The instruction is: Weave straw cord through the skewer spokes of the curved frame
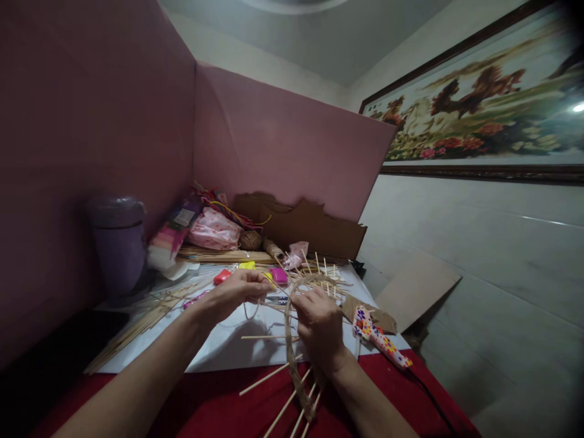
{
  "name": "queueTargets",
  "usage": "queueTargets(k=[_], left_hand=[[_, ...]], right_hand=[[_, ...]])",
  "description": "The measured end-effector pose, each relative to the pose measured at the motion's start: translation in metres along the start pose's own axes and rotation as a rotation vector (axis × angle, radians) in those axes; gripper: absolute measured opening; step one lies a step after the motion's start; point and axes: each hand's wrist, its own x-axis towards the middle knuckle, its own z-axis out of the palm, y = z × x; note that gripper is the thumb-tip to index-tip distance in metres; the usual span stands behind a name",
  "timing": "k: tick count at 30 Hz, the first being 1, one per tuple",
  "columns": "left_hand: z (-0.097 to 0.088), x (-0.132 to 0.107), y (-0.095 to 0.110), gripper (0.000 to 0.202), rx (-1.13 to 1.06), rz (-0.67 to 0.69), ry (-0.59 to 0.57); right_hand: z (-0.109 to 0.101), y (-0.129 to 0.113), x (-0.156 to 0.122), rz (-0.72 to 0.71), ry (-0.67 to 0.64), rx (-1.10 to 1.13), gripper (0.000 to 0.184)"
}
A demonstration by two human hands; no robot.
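My left hand (239, 293) is pinched shut on a strand of twine beside the top of a round woven frame (292, 340) made of thin wooden sticks and jute cord. My right hand (319, 322) is curled over the frame's right side, gripping its sticks and rim. Stick ends (278, 374) poke out below over the red cloth (219, 404). The frame hangs just above a white sheet (228, 350). My right fingertips are hidden behind the frame.
Loose sticks (146, 316) lie at the left on the sheet. A purple jar (119, 243), pink fabric (214, 231), a twine ball (250, 240), bright clips (278, 275), cardboard pieces (314, 228) and a dotted paper piece (381, 337) crowd the back and right. Pink boards wall the table.
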Motion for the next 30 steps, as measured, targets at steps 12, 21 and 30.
queueTargets(k=[12,21,30], left_hand=[[-0.006,-0.007,0.012,0.018,-0.169,-0.032,-0.088],[-0.003,-0.010,0.023,0.020,0.040,-0.045,0.001],[-0.007,-0.007,0.011,0.011,0.087,-0.020,-0.044]], right_hand=[[-0.002,-0.004,0.000,-0.049,0.054,0.016,0.025],[-0.005,-0.004,0.001,-0.029,0.021,-0.060,0.028],[-0.001,-0.002,0.000,0.006,0.050,-0.035,0.021]])
